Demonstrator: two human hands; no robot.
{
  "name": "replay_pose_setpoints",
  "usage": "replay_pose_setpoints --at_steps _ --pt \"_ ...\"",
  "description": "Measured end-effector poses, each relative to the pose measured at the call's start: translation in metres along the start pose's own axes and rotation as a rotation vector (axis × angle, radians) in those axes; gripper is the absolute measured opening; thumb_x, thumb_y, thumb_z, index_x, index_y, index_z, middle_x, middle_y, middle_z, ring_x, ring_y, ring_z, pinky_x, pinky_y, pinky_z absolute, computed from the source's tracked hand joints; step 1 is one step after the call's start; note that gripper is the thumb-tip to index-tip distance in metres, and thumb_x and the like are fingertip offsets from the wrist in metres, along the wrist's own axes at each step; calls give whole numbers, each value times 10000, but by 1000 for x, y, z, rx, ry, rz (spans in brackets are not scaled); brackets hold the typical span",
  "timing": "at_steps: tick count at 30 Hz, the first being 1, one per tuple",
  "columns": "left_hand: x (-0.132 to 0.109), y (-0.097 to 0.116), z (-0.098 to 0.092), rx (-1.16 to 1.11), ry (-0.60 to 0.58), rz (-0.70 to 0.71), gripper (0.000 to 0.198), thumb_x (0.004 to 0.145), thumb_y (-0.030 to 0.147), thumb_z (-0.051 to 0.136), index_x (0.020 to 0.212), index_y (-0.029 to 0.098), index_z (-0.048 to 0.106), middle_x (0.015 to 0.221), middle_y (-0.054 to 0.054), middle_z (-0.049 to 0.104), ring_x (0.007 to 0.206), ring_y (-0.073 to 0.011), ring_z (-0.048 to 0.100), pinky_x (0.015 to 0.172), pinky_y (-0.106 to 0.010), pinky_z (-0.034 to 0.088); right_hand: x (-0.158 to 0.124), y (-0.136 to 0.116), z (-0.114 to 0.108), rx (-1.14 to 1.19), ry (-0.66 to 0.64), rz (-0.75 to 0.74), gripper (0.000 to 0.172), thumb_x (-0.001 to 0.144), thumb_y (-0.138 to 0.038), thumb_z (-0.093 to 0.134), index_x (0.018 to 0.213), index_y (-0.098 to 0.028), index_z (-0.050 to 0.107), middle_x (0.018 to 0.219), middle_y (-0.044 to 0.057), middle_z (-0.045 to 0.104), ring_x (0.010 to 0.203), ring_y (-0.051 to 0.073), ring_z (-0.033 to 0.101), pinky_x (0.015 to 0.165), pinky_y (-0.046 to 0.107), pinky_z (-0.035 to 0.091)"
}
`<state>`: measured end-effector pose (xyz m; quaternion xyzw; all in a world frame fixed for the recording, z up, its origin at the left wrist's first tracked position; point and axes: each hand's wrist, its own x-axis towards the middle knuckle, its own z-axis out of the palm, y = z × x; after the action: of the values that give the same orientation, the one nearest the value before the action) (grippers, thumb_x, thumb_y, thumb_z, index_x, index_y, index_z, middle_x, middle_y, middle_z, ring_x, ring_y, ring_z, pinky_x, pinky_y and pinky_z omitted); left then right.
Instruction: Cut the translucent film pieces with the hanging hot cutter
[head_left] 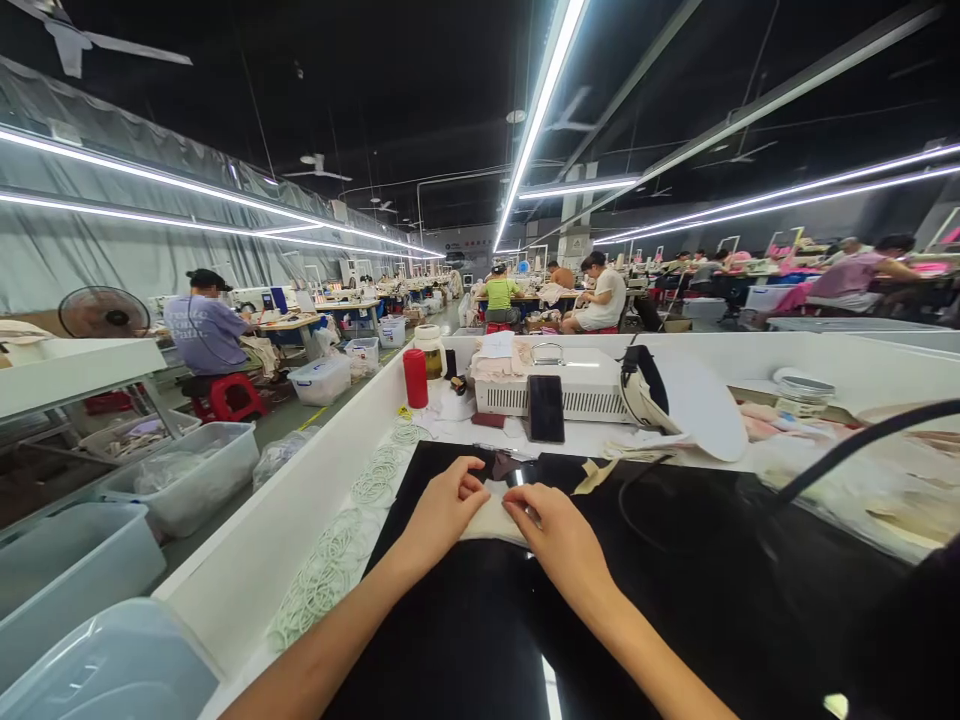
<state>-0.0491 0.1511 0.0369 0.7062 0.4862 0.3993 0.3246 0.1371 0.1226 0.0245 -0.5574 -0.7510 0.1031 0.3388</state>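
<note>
I seem to be aligning the cream cloth [491,525] near the black board's [450,625] far edge, left hand [454,497] and right hand [553,525] half-curled on it, grip unclear; smoothing it probably comes next.

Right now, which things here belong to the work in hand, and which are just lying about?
In use:
- pale fabric, at the left hand and right hand
- black work surface beneath

Apparently just lying about:
- red bottle
- phone

Green loops: can't tell.
</note>
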Motion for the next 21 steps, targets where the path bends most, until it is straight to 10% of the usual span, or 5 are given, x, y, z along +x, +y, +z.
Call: replay_pose_setpoints --at_steps 11,21 --pt "3 -31 17 386 -23 134 339 1019 366 644 1297 174 616 1269 -96 651 1052 -236 682 898 -441 595 2 10 29 -215 -39 -20 163 1011 -313 659 1091 -175 694 1123 58 712 980 206 699 884 419 593" --pt "-10 -18 1 440 17 390 345 999 373 517 1263 204 661 1288 -118 676 1227 -343 610 1114 -587 430 -93 -41 -50 81 -208 -211 62 927 -208 755 933 -268 772 979 -39 781 964 136 711 947 237 512"
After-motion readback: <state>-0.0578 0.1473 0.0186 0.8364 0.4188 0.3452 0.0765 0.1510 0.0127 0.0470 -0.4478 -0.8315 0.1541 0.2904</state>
